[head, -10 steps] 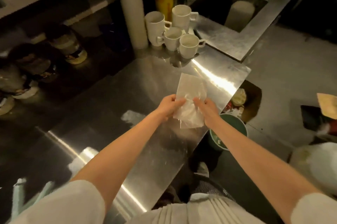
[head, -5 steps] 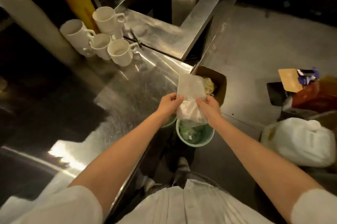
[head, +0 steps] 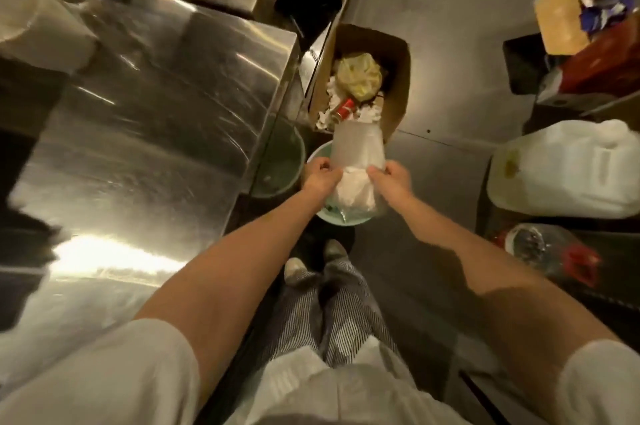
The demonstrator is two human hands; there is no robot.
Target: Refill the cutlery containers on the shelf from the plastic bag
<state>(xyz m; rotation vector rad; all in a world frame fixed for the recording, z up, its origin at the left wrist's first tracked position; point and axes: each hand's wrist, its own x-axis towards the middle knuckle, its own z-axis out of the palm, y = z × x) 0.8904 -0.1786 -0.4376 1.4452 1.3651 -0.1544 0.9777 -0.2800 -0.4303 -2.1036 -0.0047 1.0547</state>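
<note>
The left grip (head: 320, 177) and right grip (head: 393, 177) each pinched a side of the bag (head: 356, 151), held above the bin (head: 346, 221) beside the desk (head: 156, 113). Firm, even pinches would likely stop it slipping in.

Trousers (head: 346, 317) striped black-white (fine stripes); bucket (head: 313, 161) pale green; box (head: 398, 78) brown.

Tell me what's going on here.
A person stands beside the steel counter with a clear plastic bag held out in front. The left grip and right grip each pinch one side of it. The bag hangs over a green bucket on the floor, just short of a cardboard box of rubbish. What is left in the bag is unclear, and no cutlery containers are in view.
</note>
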